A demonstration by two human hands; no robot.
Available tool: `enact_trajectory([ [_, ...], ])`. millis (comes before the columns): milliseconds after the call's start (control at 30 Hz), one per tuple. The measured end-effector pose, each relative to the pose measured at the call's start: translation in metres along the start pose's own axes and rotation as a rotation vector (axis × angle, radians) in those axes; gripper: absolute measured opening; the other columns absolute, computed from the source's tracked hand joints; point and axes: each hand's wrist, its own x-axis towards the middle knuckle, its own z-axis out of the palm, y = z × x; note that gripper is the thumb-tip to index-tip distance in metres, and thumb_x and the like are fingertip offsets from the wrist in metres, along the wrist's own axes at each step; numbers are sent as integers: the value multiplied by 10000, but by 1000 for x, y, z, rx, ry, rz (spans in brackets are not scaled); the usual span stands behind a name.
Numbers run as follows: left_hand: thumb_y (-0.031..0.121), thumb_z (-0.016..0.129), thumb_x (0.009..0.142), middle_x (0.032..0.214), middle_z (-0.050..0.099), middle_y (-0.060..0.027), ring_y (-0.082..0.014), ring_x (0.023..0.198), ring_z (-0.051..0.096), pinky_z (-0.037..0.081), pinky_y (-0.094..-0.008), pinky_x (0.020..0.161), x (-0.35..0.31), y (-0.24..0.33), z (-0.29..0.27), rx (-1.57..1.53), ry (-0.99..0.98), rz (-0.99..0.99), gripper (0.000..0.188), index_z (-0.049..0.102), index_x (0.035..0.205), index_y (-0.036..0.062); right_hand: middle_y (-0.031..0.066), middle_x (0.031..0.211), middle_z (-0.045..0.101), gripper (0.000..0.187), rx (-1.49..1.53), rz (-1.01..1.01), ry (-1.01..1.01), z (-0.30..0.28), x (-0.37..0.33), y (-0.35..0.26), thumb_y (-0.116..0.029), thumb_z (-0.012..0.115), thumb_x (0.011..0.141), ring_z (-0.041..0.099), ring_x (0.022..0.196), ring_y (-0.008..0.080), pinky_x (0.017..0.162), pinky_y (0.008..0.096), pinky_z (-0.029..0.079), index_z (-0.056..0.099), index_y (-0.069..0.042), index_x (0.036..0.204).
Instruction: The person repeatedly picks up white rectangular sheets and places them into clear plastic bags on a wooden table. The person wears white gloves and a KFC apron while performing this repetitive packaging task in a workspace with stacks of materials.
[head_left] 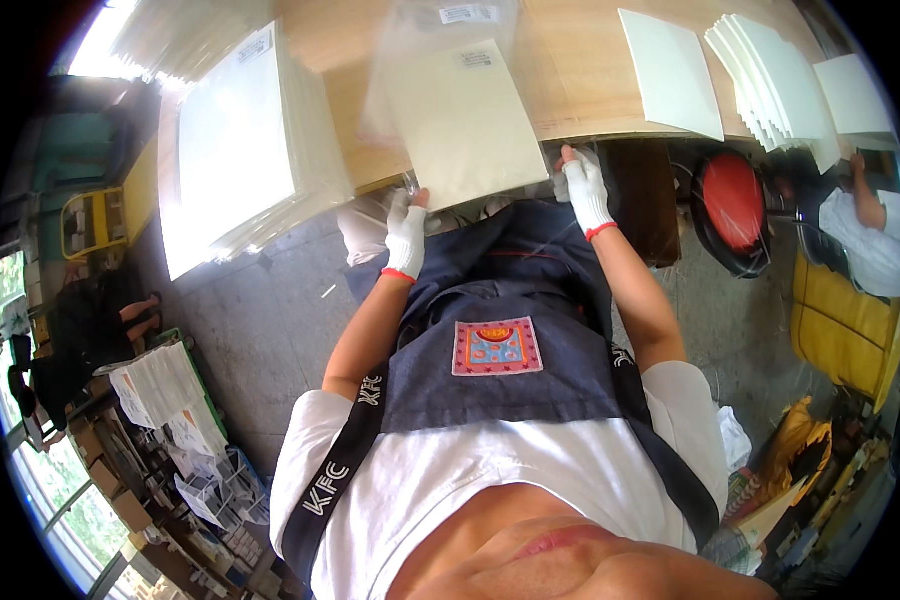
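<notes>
- Left hand (406, 235), in a white knit glove with a red cuff, pinches the lower left corner of a cream sheet (465, 125), thumb on top and fingers curled under its edge.
- Right hand (584, 188), gloved the same way, grips the sheet's lower right corner; its fingers are closed on the edge, not spread.
- That cream sheet sits in the upper middle of the frame, a flat, pale square tilted slightly, inside a clear plastic sleeve (420, 50) that reaches past its top edge; a small white label shows near the upper right corner.
- It lies at the near edge of a wooden table (570, 70), its lower edge overhanging toward the person's lap.
- Both forearms rise from the lower middle of the frame, bare from elbow to glove, angled slightly inward, over a dark blue apron (510, 350).
- A thick stack of bagged sheets (240, 150) stands to the upper left, just beside the held one.
- A single white sheet (670, 75) and a fanned pile of white sheets (775, 85) lie at the upper right, well apart from the hands.
- A red round object (732, 205) sits below the table at the right.
</notes>
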Motion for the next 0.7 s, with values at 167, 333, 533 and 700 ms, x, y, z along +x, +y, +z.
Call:
enact_trajectory([
  [167,208,620,887,638,450,-31,-101,557,462,412,-257,528,-12,62,9,460,-202,263,235,479,833,27,65,781,638,490,3,-7,-178,-8,-4,2,-360,517,950,590,594,128,515,244,471,483,-19,1300],
  [333,207,640,866,673,486,-78,-135,573,490,411,-288,548,-54,150,-13,718,-203,645,251,485,844,10,38,732,604,253,231,51,-487,18,-33,-38,-195,519,952,526,543,105,468,223,384,563,8,1096],
  [533,142,539,917,767,565,-12,-72,646,476,378,-211,566,-85,218,-100,561,260,748,182,605,1021,7,-2,659,533,166,285,-209,-831,127,-70,-139,-219,553,941,515,517,93,439,239,391,567,-54,939],
  [700,139,478,849,1028,631,-157,-241,938,598,452,-317,832,-39,233,-175,936,535,707,373,577,1186,14,99,810,645,365,-280,-199,-945,218,-81,-186,-337,624,891,632,680,162,590,276,508,566,3,1011],
])
